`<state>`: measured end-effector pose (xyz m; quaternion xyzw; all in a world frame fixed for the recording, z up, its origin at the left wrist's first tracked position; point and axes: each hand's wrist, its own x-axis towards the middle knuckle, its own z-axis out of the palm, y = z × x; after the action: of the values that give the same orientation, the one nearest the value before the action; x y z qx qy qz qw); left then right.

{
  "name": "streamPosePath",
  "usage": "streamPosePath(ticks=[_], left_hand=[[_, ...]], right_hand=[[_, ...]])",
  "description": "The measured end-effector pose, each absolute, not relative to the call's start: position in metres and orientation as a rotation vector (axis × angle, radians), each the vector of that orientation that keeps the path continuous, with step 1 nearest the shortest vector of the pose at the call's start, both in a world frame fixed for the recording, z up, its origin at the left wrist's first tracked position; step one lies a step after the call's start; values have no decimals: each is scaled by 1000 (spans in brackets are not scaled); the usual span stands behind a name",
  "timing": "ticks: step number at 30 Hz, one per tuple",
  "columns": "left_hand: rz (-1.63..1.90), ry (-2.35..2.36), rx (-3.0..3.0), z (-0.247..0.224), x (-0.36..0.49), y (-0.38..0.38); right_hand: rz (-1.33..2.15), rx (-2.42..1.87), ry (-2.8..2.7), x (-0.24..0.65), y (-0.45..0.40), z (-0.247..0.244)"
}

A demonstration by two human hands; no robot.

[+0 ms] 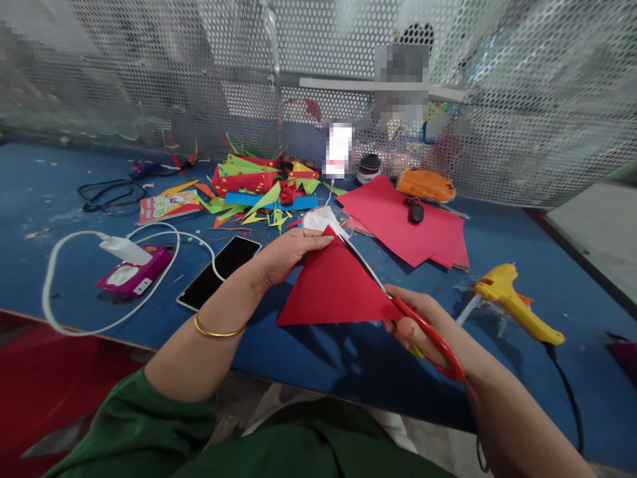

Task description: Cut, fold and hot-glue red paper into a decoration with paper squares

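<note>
The red paper triangle (336, 289) is up above the blue counter (60, 199). The left hand (286, 252) pinches its top corner with its fingers. The right hand (418, 325) grips red scissors (398, 309), cutting along the paper's right edge. A yellow glue gun (515, 302) lies right of the paper.

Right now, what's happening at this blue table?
A person is cutting a red paper triangle. The left hand pinches its top corner, while the right hand works red-handled scissors along its right edge. A yellow glue gun lies to the right, a black phone to the left, paper scraps behind.
</note>
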<state>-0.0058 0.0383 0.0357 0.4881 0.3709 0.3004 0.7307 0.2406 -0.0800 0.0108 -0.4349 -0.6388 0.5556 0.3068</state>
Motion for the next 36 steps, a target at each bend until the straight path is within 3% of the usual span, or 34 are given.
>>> streamPosePath(ticks=[36], left_hand=[[632, 732, 1032, 33, -6, 37]], right_hand=[[1446, -1171, -1741, 240, -79, 16]])
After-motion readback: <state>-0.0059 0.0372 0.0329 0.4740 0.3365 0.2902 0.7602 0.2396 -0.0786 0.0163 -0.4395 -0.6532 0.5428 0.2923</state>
